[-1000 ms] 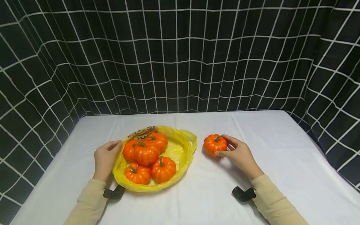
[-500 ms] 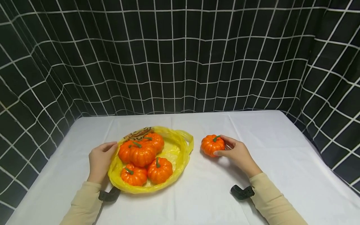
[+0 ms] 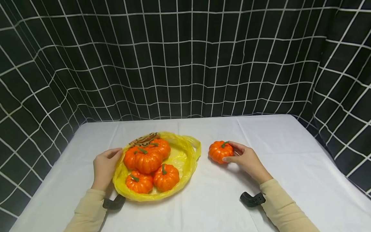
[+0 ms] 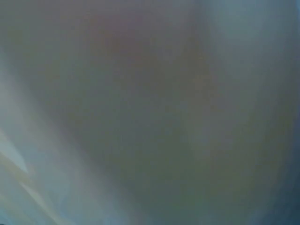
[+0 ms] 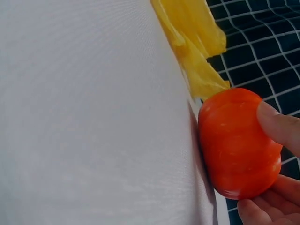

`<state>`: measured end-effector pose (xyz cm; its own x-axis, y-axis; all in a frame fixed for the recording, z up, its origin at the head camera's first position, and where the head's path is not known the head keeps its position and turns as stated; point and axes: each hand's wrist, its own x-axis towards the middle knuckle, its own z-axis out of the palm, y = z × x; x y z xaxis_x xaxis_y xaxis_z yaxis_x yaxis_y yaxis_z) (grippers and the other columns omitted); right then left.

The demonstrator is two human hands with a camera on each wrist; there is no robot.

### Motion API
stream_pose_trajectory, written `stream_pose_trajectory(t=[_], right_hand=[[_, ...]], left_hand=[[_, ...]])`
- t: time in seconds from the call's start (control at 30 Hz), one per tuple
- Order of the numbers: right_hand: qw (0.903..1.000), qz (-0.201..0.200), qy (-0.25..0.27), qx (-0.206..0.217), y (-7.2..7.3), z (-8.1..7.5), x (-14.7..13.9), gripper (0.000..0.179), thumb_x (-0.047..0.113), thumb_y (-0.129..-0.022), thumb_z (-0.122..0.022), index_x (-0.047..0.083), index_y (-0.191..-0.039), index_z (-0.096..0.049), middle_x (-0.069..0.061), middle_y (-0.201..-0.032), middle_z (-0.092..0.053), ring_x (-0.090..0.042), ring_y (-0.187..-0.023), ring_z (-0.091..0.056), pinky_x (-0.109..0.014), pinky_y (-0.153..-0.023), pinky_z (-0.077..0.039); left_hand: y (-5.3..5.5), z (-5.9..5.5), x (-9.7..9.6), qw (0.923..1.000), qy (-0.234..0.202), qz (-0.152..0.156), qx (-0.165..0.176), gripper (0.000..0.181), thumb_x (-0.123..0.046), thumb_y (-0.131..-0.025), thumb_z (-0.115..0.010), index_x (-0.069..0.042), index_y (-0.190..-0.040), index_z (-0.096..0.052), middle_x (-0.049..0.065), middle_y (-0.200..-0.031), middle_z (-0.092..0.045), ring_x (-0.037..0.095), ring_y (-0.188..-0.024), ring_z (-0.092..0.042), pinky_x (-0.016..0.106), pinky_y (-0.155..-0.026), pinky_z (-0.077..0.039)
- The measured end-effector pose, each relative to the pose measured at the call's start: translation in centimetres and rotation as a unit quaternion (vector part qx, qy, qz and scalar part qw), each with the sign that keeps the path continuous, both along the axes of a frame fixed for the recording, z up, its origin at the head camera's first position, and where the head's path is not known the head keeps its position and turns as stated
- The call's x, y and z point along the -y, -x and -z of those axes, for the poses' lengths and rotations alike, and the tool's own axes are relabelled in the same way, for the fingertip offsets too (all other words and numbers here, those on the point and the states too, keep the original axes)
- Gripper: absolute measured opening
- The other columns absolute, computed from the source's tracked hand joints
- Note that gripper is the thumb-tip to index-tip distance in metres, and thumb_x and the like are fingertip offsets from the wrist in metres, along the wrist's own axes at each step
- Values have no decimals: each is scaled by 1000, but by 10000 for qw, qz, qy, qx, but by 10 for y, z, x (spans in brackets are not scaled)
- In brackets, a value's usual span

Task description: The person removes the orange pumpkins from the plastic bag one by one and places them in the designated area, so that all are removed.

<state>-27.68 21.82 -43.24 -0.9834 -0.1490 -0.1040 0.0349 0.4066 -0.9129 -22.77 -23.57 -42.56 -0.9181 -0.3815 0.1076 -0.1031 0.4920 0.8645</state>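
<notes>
A yellow plastic bag point(image 3: 177, 158) lies with its mouth wide on the left half of the table. Several small orange pumpkins point(image 3: 148, 161) with green stems sit inside it, some overlapping. At the bag's left rim, my left hand point(image 3: 105, 167) pinches the plastic; its fingertips are partly hidden behind the edge. My right hand point(image 3: 248, 161) grips a separate small pumpkin point(image 3: 218, 151) to the right of the bag, thumb in front and fingers behind. In the right wrist view, the thumb and fingers press the smooth pumpkin point(image 5: 239, 145). The left wrist view is too blurred to read.
A white cloth point(image 3: 211, 199) covers the table. A black curtain with a white grid point(image 3: 191, 58) surrounds its back and sides. One bag handle loop point(image 3: 197, 145) reaches toward the held pumpkin. Black wrist devices point(image 3: 252, 199) sit at the sleeves.
The head view has shifted slightly. Both hands, the bag and the pumpkins otherwise keep their places.
</notes>
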Motion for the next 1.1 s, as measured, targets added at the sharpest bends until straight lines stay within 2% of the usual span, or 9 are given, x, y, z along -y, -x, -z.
stream_pose_trajectory(t=[0.1,0.23,0.33,0.4,0.57,0.8,0.93,1.03,1.1], right_hand=[[9999,-56,87,46,0,2,-2,84,16,-83,-79,-1,-152,-35,-21,-158,-36,-31,-146,-37,-25,-108,-40],[9999,-95,120,55,1,1,-3,84,15,-83,-79,0,-152,-35,-20,-159,-35,-31,-147,-36,-24,-108,-40],[9998,-162,133,25,0,-1,-2,82,14,-84,-78,-1,-152,-34,-20,-159,-35,-32,-146,-36,-25,-109,-40],[9996,-233,150,-8,0,-1,-2,81,13,-84,-78,-2,-152,-34,-21,-158,-36,-33,-146,-37,-28,-110,-40],[9995,-307,62,-27,-1,-1,-1,80,13,-85,-77,-2,-151,-35,-23,-155,-39,-34,-144,-40,-31,-111,-40],[9998,-212,32,56,-1,1,-2,84,15,-83,-80,-4,-151,-34,-24,-156,-38,-35,-143,-40,-25,-107,-44],[9998,-162,-24,115,0,-1,-3,86,21,-82,-81,-2,-151,-35,-22,-157,-37,-33,-144,-40,-29,-109,-42],[9997,-175,-57,156,0,0,-4,87,24,-83,-81,0,-152,-35,-21,-157,-37,-32,-144,-41,-34,-112,-38],[9997,-159,-47,199,-2,0,-5,86,24,-84,-80,0,-152,-35,-21,-157,-37,-33,-145,-39,-36,-114,-36]], left_hand=[[0,1,-1,10000,-1,-13,20,34,-26,-98,-61,-1,-119,-70,20,-121,-70,30,-119,-63,3,-78,-42],[1,-1,-1,10000,-6,21,15,34,-27,-98,-61,-2,-120,-70,20,-121,-70,30,-119,-63,25,-94,-53],[2,-1,-1,10000,-45,44,-14,34,-26,-98,-61,-1,-120,-70,21,-121,-70,32,-120,-62,42,-103,-51],[1,0,0,10000,-51,24,-38,34,-25,-98,-61,0,-119,-70,21,-121,-70,32,-120,-62,43,-103,-50],[-1,1,1,10000,-6,-29,-12,34,-27,-98,-61,-1,-118,-71,20,-120,-71,31,-120,-62,43,-103,-50],[-1,1,2,10000,-37,-29,16,35,-26,-98,-61,1,-118,-70,23,-121,-69,34,-120,-62,45,-104,-49],[-2,-1,1,10000,68,-19,27,36,-28,-98,-61,1,-118,-70,23,-121,-69,34,-119,-62,44,-102,-50],[-2,0,1,9999,116,-31,74,37,-30,-99,-60,0,-118,-71,22,-121,-70,33,-118,-62,21,-92,-52],[-1,2,1,9999,97,-20,105,37,-31,-99,-60,-1,-118,-71,21,-121,-70,31,-119,-62,8,-83,-45]])
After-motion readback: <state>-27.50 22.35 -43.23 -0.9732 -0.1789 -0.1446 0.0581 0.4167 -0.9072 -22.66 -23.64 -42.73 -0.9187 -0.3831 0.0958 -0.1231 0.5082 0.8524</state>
